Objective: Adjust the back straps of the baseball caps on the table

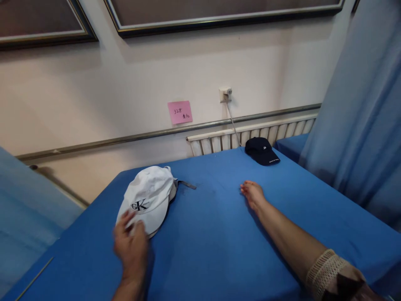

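A white cap [150, 184] with black "CK" lettering lies on the left of the blue-covered table [213, 242], its brim towards me. My left hand [130, 240] is at the brim, thumb and fingers apart and slightly blurred; whether the fingertips touch the cap is unclear. From the back of the cap a dark strap [187, 184] sticks out to the right. My right hand [252, 195] hovers low over or rests on the cloth at the centre right, fingers loosely bent with nothing visible in them. Beyond it, near the far edge, sits a dark navy cap [260, 150] with small white markings.
Behind the table are a white radiator [216, 142], a metal rail [140, 137] and a wall socket [225, 95] with a cable. A pink note [180, 112] is on the wall. Blue curtains [360, 117] hang at both sides. A thin stick [34, 279] lies at lower left.
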{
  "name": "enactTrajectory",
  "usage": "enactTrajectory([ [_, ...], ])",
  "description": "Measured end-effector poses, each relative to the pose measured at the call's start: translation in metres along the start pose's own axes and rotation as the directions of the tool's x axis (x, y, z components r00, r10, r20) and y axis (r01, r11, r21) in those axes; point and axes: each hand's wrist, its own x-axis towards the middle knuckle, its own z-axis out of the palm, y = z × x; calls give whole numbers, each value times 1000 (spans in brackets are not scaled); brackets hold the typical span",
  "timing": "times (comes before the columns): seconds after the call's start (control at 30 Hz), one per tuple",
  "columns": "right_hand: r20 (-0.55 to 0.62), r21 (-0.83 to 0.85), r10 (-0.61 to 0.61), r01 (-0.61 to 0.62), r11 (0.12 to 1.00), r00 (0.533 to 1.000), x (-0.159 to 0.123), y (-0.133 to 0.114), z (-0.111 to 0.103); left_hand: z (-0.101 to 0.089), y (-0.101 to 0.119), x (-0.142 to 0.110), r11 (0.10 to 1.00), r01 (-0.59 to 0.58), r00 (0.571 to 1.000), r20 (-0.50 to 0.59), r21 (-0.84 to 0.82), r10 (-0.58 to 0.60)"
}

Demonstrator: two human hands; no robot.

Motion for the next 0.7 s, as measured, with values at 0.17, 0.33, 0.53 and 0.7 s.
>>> enactTrajectory([
  [0.17, -280, -68, -186, 174, 982, 942, 65, -43, -40, 93, -10, -63, 975, -224, 711, 686, 13, 154],
  [0.33, -318, -74, -232, 219, 973, 919, 106, -72, -63, 133, -29, -85, 944, -323, 448, 866, -72, 220],
  [0.53, -277, -37, -229, 228, 973, 933, 137, -80, -66, 136, -36, -67, 966, -258, 493, 857, -23, 152],
  [0.7, -347, -29, -284, 292, 956, 894, 149, -78, -61, 140, -41, -61, 984, -178, 508, 855, -17, 106],
])
